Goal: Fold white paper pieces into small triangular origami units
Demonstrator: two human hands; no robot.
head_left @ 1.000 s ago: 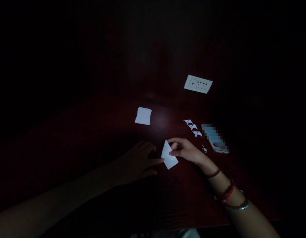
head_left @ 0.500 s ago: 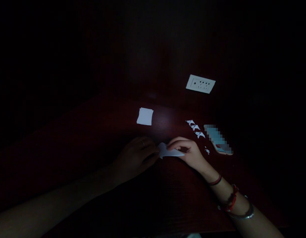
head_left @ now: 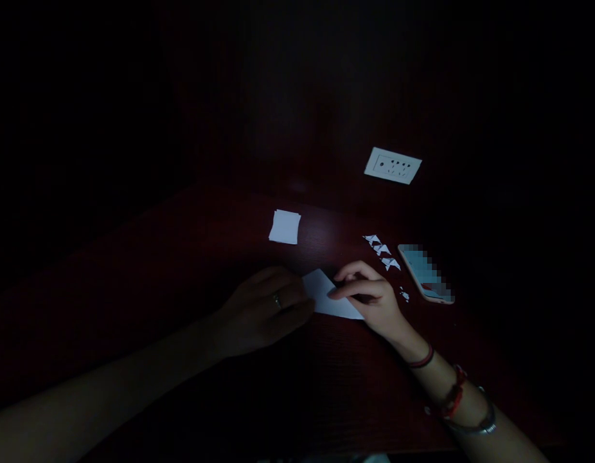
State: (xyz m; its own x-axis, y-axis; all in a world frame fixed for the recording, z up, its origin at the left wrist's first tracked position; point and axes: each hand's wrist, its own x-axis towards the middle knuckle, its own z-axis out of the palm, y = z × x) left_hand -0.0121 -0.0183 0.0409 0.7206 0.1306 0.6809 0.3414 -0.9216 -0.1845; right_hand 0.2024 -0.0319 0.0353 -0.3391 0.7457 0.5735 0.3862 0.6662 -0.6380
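Note:
A folded piece of white paper [head_left: 321, 297] lies between my hands on the dark red table, its upper corner pointing away from me. My left hand [head_left: 266, 308], in shadow with a ring on one finger, has its fingers closed on the paper's left edge. My right hand [head_left: 374, 299] grips the right part, with a fingertip pressing on the upper face and the right corner partly under the hand. The left fingertips are too dark to make out well. Beyond the paper is a stack of white square sheets [head_left: 284, 227].
Several small folded white paper pieces [head_left: 381, 249] lie in a row at the right. Closer in are some tiny paper scraps [head_left: 404, 294]. A phone [head_left: 425, 273] rests beside them. A white wall socket [head_left: 392, 166] is at the back. The surroundings are very dark.
The paper has turned flatter towards me and shows a broader face. My right hand has shifted slightly right, its fingers more spread. My left hand has rolled further over the left edge.

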